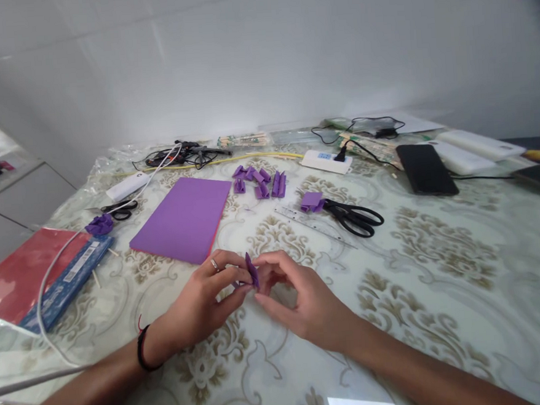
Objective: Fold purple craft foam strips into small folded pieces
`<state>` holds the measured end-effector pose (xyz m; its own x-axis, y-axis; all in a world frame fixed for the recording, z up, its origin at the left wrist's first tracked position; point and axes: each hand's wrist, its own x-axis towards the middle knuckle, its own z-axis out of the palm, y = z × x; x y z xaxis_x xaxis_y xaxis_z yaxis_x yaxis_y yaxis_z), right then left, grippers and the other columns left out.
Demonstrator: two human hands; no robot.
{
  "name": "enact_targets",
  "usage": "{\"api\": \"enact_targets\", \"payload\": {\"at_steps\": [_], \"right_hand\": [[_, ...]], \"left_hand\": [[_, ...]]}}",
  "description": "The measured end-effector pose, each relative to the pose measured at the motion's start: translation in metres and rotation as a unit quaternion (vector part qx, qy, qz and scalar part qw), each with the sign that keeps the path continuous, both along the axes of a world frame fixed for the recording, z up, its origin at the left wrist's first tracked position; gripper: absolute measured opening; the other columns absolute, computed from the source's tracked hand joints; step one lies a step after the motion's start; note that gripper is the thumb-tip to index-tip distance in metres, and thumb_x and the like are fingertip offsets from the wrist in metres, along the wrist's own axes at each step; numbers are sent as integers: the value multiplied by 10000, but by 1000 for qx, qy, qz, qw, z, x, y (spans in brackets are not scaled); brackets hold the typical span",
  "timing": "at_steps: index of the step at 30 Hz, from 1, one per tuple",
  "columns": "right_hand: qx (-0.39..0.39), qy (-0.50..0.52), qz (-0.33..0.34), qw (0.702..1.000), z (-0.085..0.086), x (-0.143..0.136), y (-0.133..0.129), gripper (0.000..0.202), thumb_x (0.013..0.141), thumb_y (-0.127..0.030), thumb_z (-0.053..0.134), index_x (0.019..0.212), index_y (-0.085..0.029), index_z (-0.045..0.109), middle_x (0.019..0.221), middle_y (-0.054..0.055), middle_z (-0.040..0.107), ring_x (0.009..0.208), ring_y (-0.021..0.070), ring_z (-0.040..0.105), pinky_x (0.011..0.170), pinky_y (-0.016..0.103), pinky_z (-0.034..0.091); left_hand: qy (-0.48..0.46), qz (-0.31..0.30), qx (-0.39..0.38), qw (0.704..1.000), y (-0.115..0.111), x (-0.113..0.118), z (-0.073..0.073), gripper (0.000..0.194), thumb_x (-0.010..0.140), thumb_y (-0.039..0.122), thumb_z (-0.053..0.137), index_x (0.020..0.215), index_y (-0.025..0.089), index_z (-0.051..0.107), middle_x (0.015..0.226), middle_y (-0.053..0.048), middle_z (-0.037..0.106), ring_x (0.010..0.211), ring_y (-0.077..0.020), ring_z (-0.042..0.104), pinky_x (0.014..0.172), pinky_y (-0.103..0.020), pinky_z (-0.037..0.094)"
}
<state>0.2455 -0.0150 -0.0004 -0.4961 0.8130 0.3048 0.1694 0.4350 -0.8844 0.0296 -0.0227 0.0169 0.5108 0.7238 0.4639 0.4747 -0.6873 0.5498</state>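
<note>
My left hand point(215, 289), wearing a ring, pinches a small folded piece of purple paper point(250, 269) between its thumb and fingers, above the patterned tabletop. Close against the right side of that piece are the curved fingertips of my right hand point(289, 287). Its thumb and index finger are apart, and whether they press on the paper is hard to make out. Beyond my hands lie several folded purple paper pieces point(260, 183) in a cluster. A stack of purple paper squares point(312, 201) rests by the black scissors point(355, 216).
Purple sheets point(183, 218) lie left of centre, near a red and blue paper packet point(48, 273). A clear ruler point(315, 226) lies ahead. Farther back are a power strip point(327, 160), a black phone point(425, 169) and tangled cables point(183, 154). A white cord point(43, 305) crosses the left side.
</note>
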Motion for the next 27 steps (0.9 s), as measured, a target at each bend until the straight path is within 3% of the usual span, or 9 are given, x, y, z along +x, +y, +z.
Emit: {"api": "enact_targets", "payload": {"at_steps": [9, 14, 19, 27], "right_hand": [[49, -56, -34, 997, -2, -3, 0, 79, 958, -164, 555, 989, -226, 594, 858, 4, 702, 778, 156, 685, 714, 280, 538], [42, -66, -37, 996, -3, -5, 0, 96, 985, -193, 522, 953, -215, 610, 847, 16, 713, 773, 164, 687, 691, 278, 520], [0, -70, -36, 997, -4, -6, 0, 109, 954, -184, 530, 870, -215, 592, 773, -2, 692, 709, 155, 655, 636, 258, 486], [-62, -50, -34, 996, -1, -8, -1, 88, 910, -206, 555, 823, -211, 558, 768, -2, 682, 695, 146, 633, 607, 238, 461]], "left_hand": [[6, 3, 4, 1000, -1, -1, -6, 85, 962, 107, 643, 997, 178, 672, 997, -60, 690, 982, -174, 675, 899, -287, 564], [21, 12, 11, 1000, -1, 1, -6, 85, 967, 103, 630, 978, 177, 672, 964, -55, 684, 940, -173, 667, 864, -282, 557], [16, 22, 8, 1000, -2, 4, -7, 93, 955, 85, 625, 961, 168, 665, 969, -62, 678, 937, -179, 661, 866, -297, 539], [-37, 26, -60, 997, -5, 6, -2, 109, 939, 61, 605, 936, 163, 643, 951, -55, 674, 896, -169, 649, 818, -290, 521]]}}
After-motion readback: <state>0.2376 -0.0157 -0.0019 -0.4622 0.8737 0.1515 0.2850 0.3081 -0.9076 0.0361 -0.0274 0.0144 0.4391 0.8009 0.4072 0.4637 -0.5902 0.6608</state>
